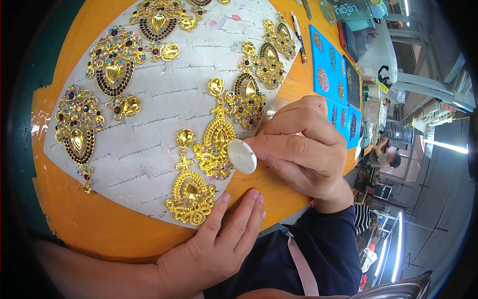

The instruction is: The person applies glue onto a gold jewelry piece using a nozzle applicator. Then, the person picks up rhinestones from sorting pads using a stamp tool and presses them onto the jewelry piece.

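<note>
My right hand (303,144) pinches a small white round disc (242,156) between thumb and fingertips, its face toward me. The disc hovers over the right side of a gold drop earring (219,132) and covers part of it; I cannot tell whether they touch. My left hand (216,246) lies with its fingers outstretched on the table edge, holding nothing. Its index fingertip is beside the lower end of another gold earring (190,194), whose filigree shows few coloured stones. Next to these, an earring set with dark and multicoloured stones (247,102) rests on the white sheet.
The white sheet (154,129), marked with rows of wavy slits, carries several more stone-set earrings (75,124). Beneath it is an orange table (57,199). A pen (298,35) and blue boards (326,60) with small stones lie to the right. People (386,155) are in the background.
</note>
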`<state>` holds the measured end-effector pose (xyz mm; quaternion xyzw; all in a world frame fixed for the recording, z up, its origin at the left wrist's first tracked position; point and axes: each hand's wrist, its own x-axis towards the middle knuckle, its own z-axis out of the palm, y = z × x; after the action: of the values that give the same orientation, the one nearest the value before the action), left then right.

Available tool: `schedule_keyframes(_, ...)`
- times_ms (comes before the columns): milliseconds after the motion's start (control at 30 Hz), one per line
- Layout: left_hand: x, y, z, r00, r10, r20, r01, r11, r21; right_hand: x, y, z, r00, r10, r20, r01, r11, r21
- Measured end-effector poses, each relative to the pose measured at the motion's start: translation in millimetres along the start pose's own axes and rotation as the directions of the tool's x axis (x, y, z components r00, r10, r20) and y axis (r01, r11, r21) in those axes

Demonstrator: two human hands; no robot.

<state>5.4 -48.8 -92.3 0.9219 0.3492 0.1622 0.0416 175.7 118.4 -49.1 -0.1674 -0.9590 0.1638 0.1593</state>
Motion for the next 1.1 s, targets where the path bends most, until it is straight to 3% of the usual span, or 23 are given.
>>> schedule_keyframes(1100, 1.4, -1.0, -0.8, 1.000, 0.016, 0.014, -0.017, 0.999, 0.033, -1.6, 0.6, -2.3, 1.000, 0.009, -0.028, -0.008, 1.000, 0.016)
